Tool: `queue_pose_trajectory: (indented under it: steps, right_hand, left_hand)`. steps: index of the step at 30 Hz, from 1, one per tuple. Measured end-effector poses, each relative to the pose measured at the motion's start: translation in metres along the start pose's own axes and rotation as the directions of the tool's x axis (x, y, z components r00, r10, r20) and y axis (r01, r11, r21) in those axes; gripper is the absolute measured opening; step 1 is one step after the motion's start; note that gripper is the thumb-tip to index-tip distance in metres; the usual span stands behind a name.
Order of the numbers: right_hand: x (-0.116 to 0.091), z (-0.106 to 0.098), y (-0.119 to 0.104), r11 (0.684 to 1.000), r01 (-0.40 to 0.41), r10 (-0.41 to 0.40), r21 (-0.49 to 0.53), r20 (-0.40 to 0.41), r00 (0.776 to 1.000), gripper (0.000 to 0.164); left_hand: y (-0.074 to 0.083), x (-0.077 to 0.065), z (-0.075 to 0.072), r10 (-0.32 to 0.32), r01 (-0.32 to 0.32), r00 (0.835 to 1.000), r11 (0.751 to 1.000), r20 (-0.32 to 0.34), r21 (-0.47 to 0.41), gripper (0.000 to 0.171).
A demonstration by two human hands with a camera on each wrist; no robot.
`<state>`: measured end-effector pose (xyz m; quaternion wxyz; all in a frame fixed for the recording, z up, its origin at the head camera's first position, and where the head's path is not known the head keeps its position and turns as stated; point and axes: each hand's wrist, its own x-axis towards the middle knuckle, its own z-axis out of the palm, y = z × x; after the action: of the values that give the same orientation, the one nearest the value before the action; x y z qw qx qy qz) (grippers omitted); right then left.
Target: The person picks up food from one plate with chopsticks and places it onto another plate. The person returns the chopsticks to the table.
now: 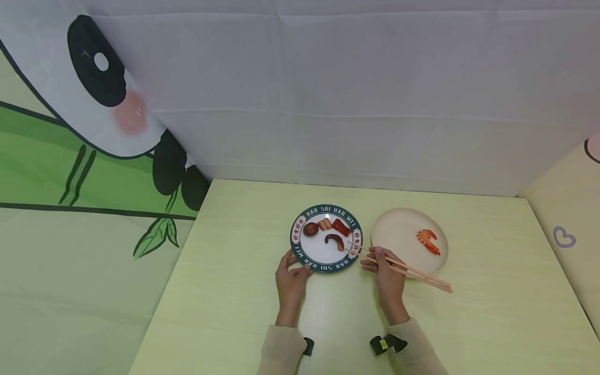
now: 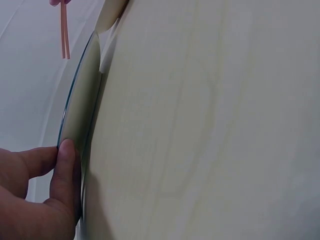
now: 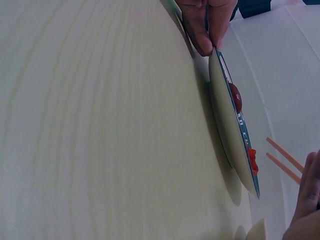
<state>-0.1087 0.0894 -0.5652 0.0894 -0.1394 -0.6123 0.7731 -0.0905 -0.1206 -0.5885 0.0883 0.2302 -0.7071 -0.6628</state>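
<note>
My left hand (image 1: 291, 284) pinches the near left rim of a round white plate with a dark green lettered border (image 1: 323, 267). In the left wrist view, thumb and finger of the left hand (image 2: 45, 195) meet at that rim. On the plate lie a curved brown food piece (image 1: 335, 239), a round brown piece (image 1: 310, 229), a pale striped piece (image 1: 324, 224) and a red-brown chunk (image 1: 341, 227). A pair of wooden chopsticks (image 1: 417, 273) is held in my right hand (image 1: 388, 276). Their slightly parted tips hover by the plate's right rim, near the curved piece; contact is unclear.
To the right stands a beige plate (image 1: 394, 229) bearing an orange shrimp (image 1: 428, 242); the right hand covers part of its near left edge. Both plates are on a pale wooden table (image 1: 225, 291). A white cloth wall (image 1: 328, 104) rises behind, with a printed panel at left.
</note>
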Motion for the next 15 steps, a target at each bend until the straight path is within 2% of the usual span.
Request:
queue_pose_trajectory:
  steps: [4, 15]
  right_hand:
    - [0.0005, 0.0011, 0.0002, 1.000, -0.004, 0.004, -0.001, -0.002, 1.000, 0.033]
    - [0.0015, 0.0043, 0.0017, 1.000, 0.003, -0.003, 0.016, -0.003, 1.000, 0.034]
  left_hand:
    - [0.0009, -0.0003, 0.0001, -0.015, 0.015, 1.000, 1.000, -0.004, 0.006, 0.065]
    - [0.0008, -0.0007, 0.0001, -0.008, 0.008, 1.000, 1.000, -0.002, -0.005, 0.065]
